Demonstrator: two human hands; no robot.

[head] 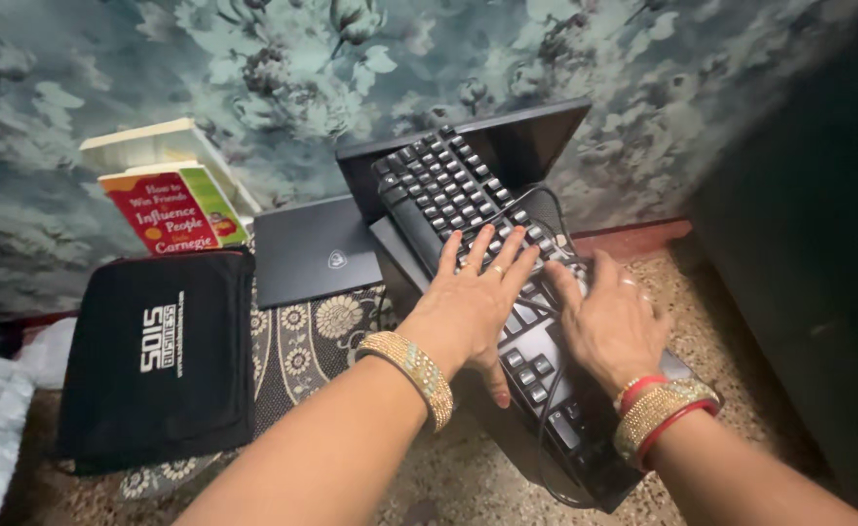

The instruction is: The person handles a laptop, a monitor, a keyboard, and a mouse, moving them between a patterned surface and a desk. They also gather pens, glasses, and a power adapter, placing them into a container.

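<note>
A black keyboard (448, 190) lies lengthwise on top of a dark open laptop (536, 141), its black cable looping over the keys. My left hand (468, 302) rests flat on the keyboard's middle, fingers spread, a ring on one finger and a gold bangle at the wrist. My right hand (609, 326) lies beside it on the keyboard's right side, fingers curled over the edge and the cable, with gold and red bangles at the wrist. Whether the right hand grips the keyboard is not clear.
A second closed dark laptop (312, 248) lies to the left on a patterned mat (307, 341). A black bag (161, 356) sits at the left, books (175, 200) stacked behind it against floral wallpaper. A dark cabinet (809, 244) stands at the right. The floor is speckled stone.
</note>
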